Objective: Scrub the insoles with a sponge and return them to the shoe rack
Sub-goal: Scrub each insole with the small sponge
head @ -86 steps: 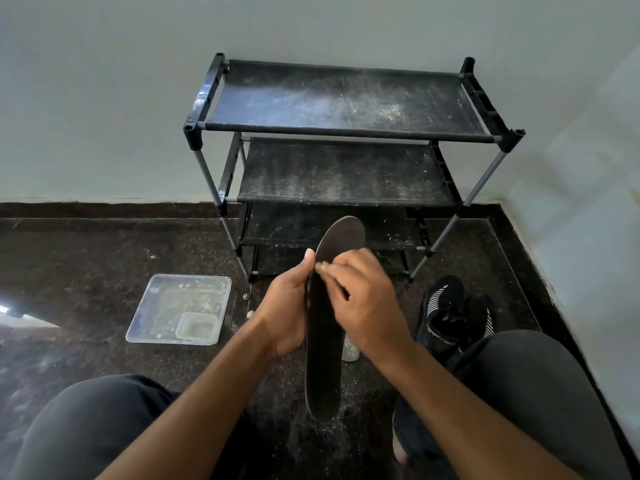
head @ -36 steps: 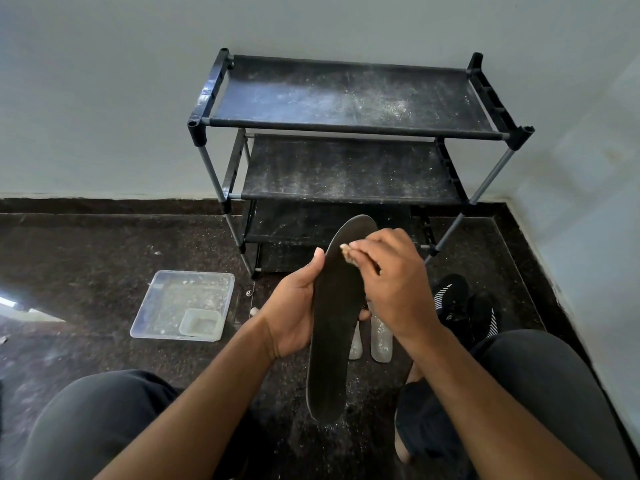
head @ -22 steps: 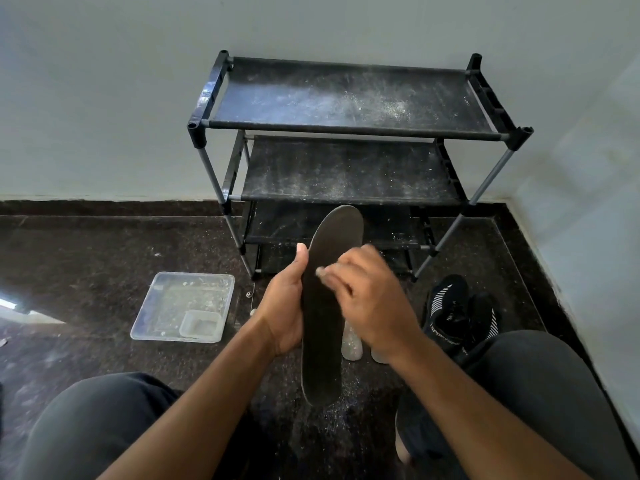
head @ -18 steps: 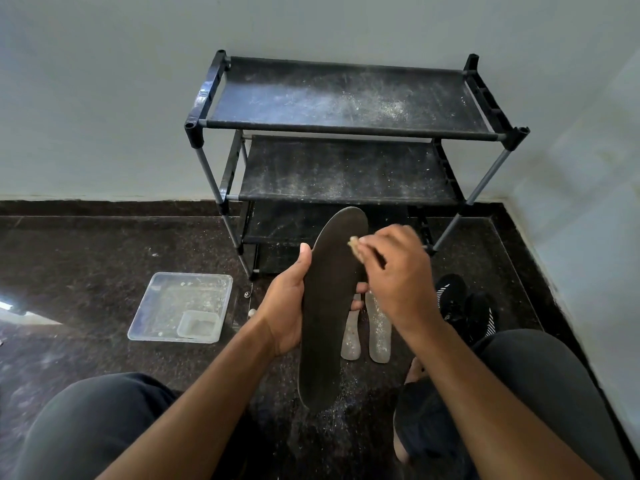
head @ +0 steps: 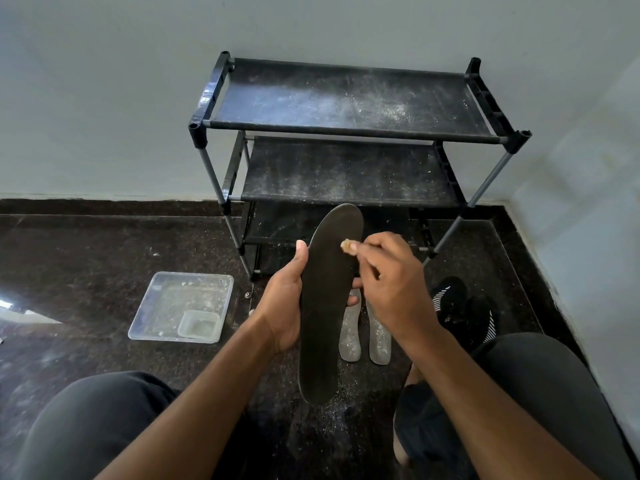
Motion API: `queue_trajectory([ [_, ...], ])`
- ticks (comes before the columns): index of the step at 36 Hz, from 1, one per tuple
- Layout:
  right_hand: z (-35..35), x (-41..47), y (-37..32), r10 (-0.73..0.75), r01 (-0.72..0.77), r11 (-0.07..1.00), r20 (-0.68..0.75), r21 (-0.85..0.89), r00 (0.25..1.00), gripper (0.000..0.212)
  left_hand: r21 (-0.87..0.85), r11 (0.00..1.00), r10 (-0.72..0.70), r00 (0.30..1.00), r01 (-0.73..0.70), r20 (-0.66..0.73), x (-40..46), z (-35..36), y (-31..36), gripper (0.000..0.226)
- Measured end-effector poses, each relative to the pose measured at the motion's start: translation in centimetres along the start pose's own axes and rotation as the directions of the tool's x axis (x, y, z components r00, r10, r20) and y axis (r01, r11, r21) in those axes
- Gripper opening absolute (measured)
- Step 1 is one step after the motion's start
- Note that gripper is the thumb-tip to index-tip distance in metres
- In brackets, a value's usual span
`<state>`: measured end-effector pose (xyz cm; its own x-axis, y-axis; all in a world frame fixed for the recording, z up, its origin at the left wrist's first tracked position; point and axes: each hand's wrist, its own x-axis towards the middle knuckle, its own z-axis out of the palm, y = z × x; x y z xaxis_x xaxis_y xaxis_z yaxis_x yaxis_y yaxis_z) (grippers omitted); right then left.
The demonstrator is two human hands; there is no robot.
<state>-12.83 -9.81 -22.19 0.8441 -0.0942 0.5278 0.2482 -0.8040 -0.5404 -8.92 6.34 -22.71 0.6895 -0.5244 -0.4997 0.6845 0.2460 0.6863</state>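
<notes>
Insole (head: 323,306): stood long-ways, toe up, gripped by left hand (head: 284,299).
Right hand (head: 391,282): fingers pinched sponge (head: 346,244) (tiny) on its toe end.

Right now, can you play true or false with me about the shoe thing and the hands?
1. The left hand holds the dark insole. True.
2. The right hand pinches a small tan sponge against the insole. True.
3. Shoes sit on the top shelf of the shoe rack. False: that shelf holds only pale dust, and the black shoes are on the floor.
4. Two pale insoles lie on the floor. True.
5. The clear tray is on the rack. False: it sits on the floor, left of the rack.
</notes>
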Motion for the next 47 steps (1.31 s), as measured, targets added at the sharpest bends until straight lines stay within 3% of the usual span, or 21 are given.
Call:
queue_trajectory([
  [7, 1.7, -1.9, -2.5, -0.191, 0.196, 0.981, 0.224, 0.000, 0.956, 0.007, -0.044, 0.999, 0.018, 0.999, -0.020, -0.040, -0.2, 0.0, 0.2, 0.076],
  [12, -0.1, 0.2, -0.3, -0.036, 0.038, 0.996, 0.025, -0.078, 0.999, 0.012, -0.051, 0.998, 0.040, 0.999, -0.041, -0.031, -0.3, 0.4, 0.1, 0.073],
  [15, -0.7, 0.3, 0.2, 0.002, -0.003, 0.997, -0.020, -0.079, 1.000, 0.016, -0.016, 0.999, 0.043, 0.998, -0.044, -0.041, -0.5, 0.6, 0.1, 0.072],
  [23, -0.3, 0.3, -0.3, -0.031, 0.033, 0.990, 0.015, -0.138, 0.999, 0.023, 0.027, 0.997, 0.074, 0.997, -0.073, -0.035, -0.4, 0.2, 0.4, 0.071],
  [26, 0.0, 0.0, -0.2, -0.022, 0.024, 0.989, 0.013, -0.143, 1.000, 0.015, 0.027, 0.996, 0.081, 0.996, -0.080, -0.043, -0.3, 0.2, 0.4, 0.071],
  [30, 0.9, -1.1, -1.5, -0.110, 0.116, 0.992, 0.097, -0.055, 0.989, 0.006, -0.033, 0.996, 0.083, 0.995, -0.085, -0.056, 0.1, 0.0, 0.5, 0.073],
  [34, 2.1, -3.2, -3.9, -0.183, 0.186, 0.983, 0.243, 0.011, 0.953, 0.018, -0.045, 0.998, 0.044, 0.998, -0.046, -0.050, 0.4, -0.2, 0.9, 0.082],
  [38, 2.1, -3.8, -4.9, -0.243, 0.231, 0.970, 0.267, 0.077, 0.932, 0.016, -0.082, 0.996, 0.022, 0.998, -0.028, -0.061, 0.2, -0.6, 1.2, 0.083],
  [44, 1.1, -2.5, -4.0, -0.144, 0.113, 0.984, 0.243, 0.135, 0.959, 0.027, -0.159, 0.987, 0.016, 0.998, -0.026, -0.064, 0.2, -0.5, 1.7, 0.083],
  [47, 1.3, -2.6, -4.0, -0.132, 0.106, 0.985, 0.202, 0.135, 0.971, 0.020, -0.170, 0.984, 0.037, 0.998, -0.044, -0.042, 0.2, -0.3, 1.7, 0.082],
])
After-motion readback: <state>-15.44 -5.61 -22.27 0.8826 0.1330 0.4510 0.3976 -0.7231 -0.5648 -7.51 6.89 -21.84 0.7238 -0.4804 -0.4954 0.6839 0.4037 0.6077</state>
